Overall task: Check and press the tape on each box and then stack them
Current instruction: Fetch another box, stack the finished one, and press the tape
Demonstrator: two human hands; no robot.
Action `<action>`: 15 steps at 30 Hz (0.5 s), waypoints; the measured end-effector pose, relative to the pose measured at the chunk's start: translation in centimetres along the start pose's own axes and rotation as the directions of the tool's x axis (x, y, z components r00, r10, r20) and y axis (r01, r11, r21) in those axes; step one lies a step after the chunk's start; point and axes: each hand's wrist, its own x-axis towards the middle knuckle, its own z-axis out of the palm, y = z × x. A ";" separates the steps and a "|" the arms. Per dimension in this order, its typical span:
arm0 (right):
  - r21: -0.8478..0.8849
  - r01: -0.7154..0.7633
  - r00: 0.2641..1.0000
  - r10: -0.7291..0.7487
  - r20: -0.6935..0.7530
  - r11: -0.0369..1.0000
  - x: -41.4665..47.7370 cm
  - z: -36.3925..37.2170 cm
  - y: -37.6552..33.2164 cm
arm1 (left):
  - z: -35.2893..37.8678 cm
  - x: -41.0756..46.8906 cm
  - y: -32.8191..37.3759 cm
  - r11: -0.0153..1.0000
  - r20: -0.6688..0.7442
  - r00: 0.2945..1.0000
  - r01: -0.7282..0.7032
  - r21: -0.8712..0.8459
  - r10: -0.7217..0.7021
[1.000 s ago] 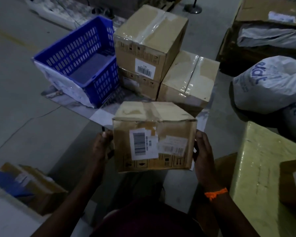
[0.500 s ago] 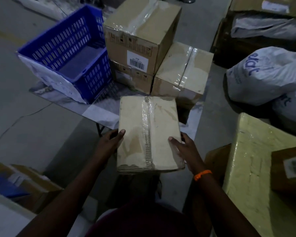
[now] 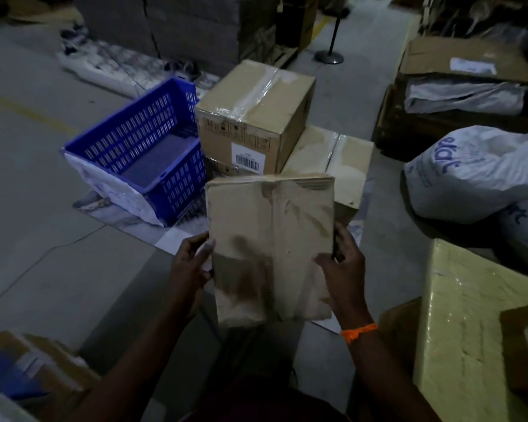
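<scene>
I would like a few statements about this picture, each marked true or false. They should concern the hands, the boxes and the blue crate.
1. The left hand and the right hand both grip the held box. True.
2. The blue crate is filled with boxes. False: no box is seen in it, and its floor shows.
3. The orange band is on the left wrist. False: it is on the right wrist.
4. The box with a barcode label stands on a lower box. True.
</scene>
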 end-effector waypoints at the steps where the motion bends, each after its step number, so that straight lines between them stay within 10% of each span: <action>1: 0.045 0.022 1.000 -0.022 -0.020 0.999 0.0 -0.2 -0.5 | 0.2 0.0 0.5 0.998 -0.002 1.000 -0.009 -0.068 0.009; 15: 0.115 -0.138 0.973 0.156 -0.169 0.984 -2.0 -5.2 2.1 | 3.9 -1.2 -3.8 0.996 0.055 0.997 -0.053 0.068 0.050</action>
